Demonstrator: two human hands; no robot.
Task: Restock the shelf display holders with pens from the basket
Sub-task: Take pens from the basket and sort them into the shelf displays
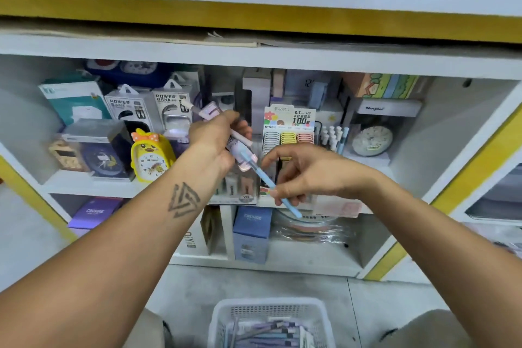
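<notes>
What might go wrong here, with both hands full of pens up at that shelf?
The left hand grips a bundle of pens while the right hand pinches one light blue pen near its middle; that light grip could let it slip to the floor, probably missing the white basket. The bundle looks loosely held, so others may slide out. Reaching in, a hand could also nudge the yellow duck clock.
</notes>
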